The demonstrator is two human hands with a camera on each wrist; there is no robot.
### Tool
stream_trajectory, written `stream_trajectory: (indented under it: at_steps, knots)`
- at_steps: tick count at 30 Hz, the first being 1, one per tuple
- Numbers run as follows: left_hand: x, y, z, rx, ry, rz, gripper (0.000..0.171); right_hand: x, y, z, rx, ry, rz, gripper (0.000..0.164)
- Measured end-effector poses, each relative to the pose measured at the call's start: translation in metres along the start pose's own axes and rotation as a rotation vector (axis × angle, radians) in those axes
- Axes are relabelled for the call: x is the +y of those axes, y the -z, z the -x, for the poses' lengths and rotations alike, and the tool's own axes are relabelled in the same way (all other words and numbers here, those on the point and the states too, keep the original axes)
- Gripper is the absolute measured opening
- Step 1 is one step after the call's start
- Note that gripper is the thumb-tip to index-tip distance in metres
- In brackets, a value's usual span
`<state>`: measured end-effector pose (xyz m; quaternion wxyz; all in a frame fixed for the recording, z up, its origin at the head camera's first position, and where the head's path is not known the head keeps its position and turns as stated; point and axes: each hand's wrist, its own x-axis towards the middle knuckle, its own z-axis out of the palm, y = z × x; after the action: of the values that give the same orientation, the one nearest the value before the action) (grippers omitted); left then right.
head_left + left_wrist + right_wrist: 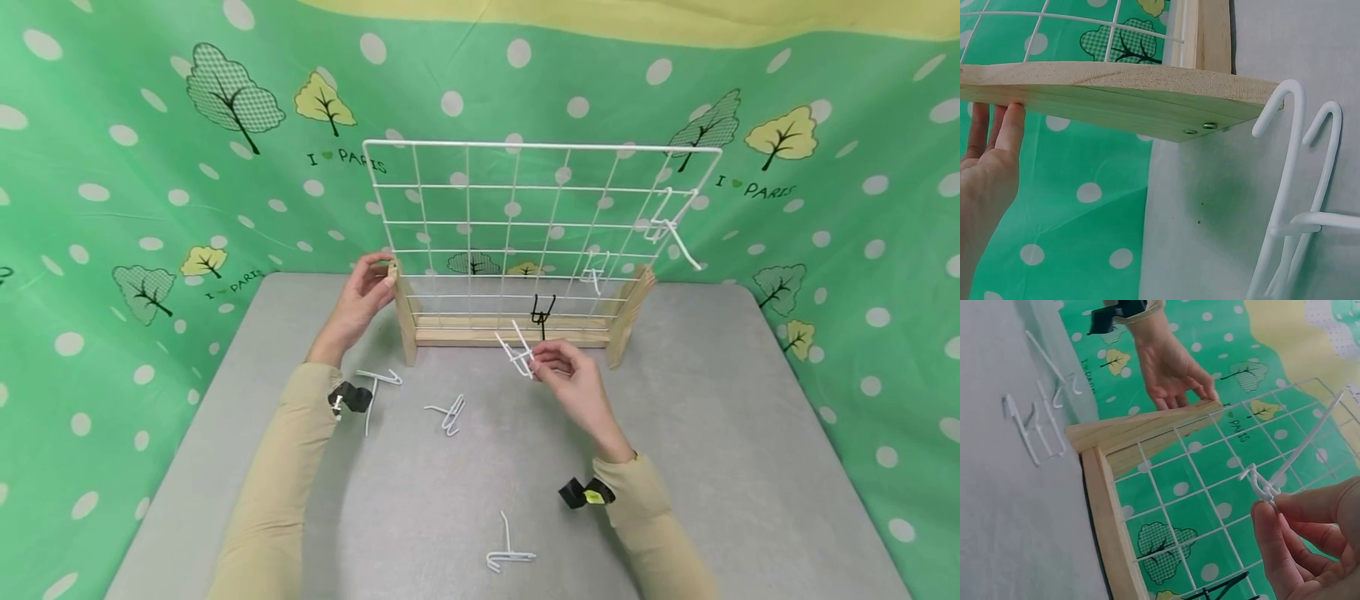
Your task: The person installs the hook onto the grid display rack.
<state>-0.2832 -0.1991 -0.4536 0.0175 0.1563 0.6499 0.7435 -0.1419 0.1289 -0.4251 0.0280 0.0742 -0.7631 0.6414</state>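
A white wire grid (pixel 487 208) stands in a wooden stand (pixel 510 337). My left hand (pixel 358 304) holds the upper end of the stand's left side piece, thumb in front; in the left wrist view its fingertips meet the outer face of the wood. Between thumb and fingers, my right hand (pixel 573 379) pinches a white double-prong hook (pixel 516 354) in front of the grid. Just behind that hand, a black hook (pixel 542 315) hangs low on the grid. Two white hooks hang at its right, one high (pixel 667 229) and one lower (pixel 594 273).
On the grey table (pixel 712 417) lie three white hooks: one (pixel 378 383) by my left wrist, another (pixel 450 412) at centre, a third (pixel 510 554) near the front. A green dotted cloth (pixel 187 167) surrounds the table behind and at both sides.
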Motion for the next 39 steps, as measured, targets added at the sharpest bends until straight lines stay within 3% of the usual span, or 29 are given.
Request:
stream_trajectory:
  at_steps: [9,18,25,39]
  knots:
    - [-0.002,0.000,-0.001,-0.004,-0.007,0.012,0.038,-0.010,-0.001,-0.007,0.040,0.033,-0.049,0.019]
    - [-0.001,0.000,-0.001,-0.009,0.002,0.008,0.037,0.011,0.003,-0.023,0.101,0.055,-0.106,0.020]
    - [-0.001,0.001,0.000,-0.007,0.000,0.015,0.035,0.004,0.006,-0.031,0.186,0.126,-0.124,0.018]
    - [-0.002,0.001,-0.001,-0.008,0.003,0.020,0.037,-0.010,0.012,-0.042,0.268,0.158,-0.201,0.020]
